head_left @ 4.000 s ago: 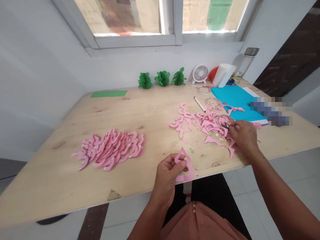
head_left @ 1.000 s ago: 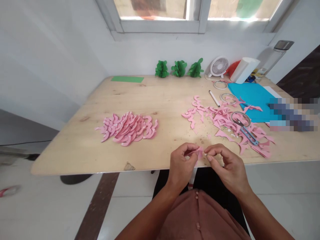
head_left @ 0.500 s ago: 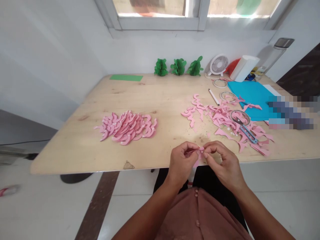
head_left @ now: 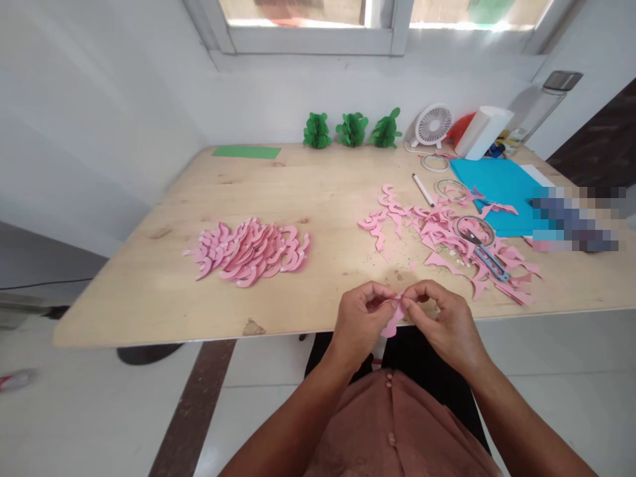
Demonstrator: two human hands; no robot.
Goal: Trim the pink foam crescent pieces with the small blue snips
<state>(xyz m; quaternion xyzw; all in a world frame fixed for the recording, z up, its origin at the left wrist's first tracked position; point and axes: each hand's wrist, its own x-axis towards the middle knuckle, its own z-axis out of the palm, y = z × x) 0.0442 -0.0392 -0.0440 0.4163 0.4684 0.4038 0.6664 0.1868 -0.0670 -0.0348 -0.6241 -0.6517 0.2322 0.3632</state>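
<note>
A pink paper piece [head_left: 392,325] hangs between my two hands just over the table's front edge. My left hand [head_left: 365,318] pinches it between thumb and fingertips. My right hand [head_left: 437,318] is closed on the same piece, its thumb and forefinger meeting the left fingertips. The fingers cover the piece's upper part. To the left lies a heap of curved pink paper cut-outs [head_left: 253,255], several with pale tips. Right of my hands are pink paper scraps [head_left: 437,225], with a blue-handled utility knife [head_left: 491,262] and a roll of tape [head_left: 476,232] on them.
Along the back stand three green paper trees [head_left: 352,130] and a small white fan [head_left: 432,126]. A green strip [head_left: 247,152] lies at the back left. A white marker [head_left: 423,190], blue sheets [head_left: 497,182] and a glass bottle [head_left: 546,109] are on the right.
The pink piece now hangs lower and shows more below my fingers. My fingertips have drawn closer together on it. The view has shifted slightly.
</note>
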